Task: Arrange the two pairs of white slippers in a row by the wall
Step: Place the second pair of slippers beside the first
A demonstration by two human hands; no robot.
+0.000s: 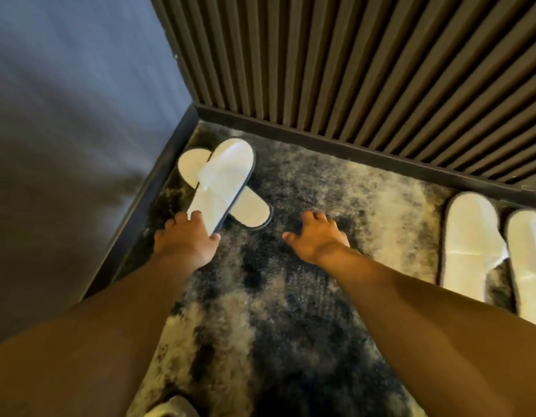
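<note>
A: Head view first: where are the slippers?

B: Two pairs on a shaggy dark-and-pale rug (290, 296). In the corner where the plain dark wall (65, 115) meets the ribbed wall (366, 61), the top slipper (221, 182) lies crossed over the slipper beneath it (251, 213), forming an X. The lower one's ends stick out on either side.

A: And the other pair?

B: Off to the right, well apart from the crossed pair. The near-right slipper (468, 242) and the far-right slipper (528, 266) sit side by side, toes toward the black skirting (351, 145) under the ribbed wall. The second one is partly cut off by the frame edge.

A: What is the left hand doing?

B: The left hand (185, 239) has the heel end of the top slipper, fingers curled over its edge and the thumb at its underside. It looks like a light grasp.

A: The right hand?

B: The right hand (317, 236) is spread, fingers splayed, palm down on or just above the rug between the two pairs. It grips nothing; I cannot tell whether it touches the pile.
</note>
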